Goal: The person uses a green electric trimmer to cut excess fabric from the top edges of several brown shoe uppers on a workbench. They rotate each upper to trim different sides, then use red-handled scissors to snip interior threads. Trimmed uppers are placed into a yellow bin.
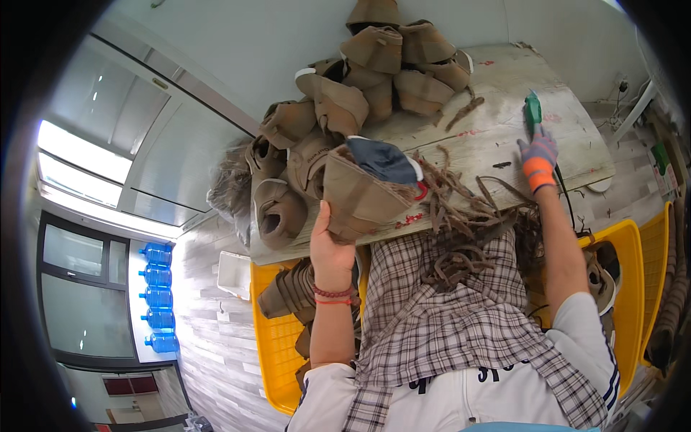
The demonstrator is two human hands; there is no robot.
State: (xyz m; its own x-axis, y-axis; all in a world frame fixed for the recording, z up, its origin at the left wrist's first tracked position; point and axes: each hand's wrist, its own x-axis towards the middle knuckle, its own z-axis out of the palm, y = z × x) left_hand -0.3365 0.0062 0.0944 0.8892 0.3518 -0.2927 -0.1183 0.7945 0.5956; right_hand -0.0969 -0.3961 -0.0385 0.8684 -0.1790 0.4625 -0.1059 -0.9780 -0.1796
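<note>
The left hand has its grip closed around the lower edge of a tan shoe upper with a dark blue lining, fingers pinching the fabric from beneath while the piece rests on the near edge of the counter. The right hand, in a grey and orange glove, has its grip wrapped around a green-handled tool lying further out on the counter, to the right of the upper.

To do this well, I judge the upper should stay firmly propped on the counter edge so the tool can be brought to it without the fabric folding, and the cord trailing from the tool should stay clear of the brown trimmings strewn just right of the upper.

Behind and left of the upper sits a heap of similar tan uppers. The counter is pale, worn wood with red marks. Below the upper, on either side of the person's lap, stand yellow crates. Far left of the upper, blue water bottles line a wall beside large windows; the floor is grey plank.
</note>
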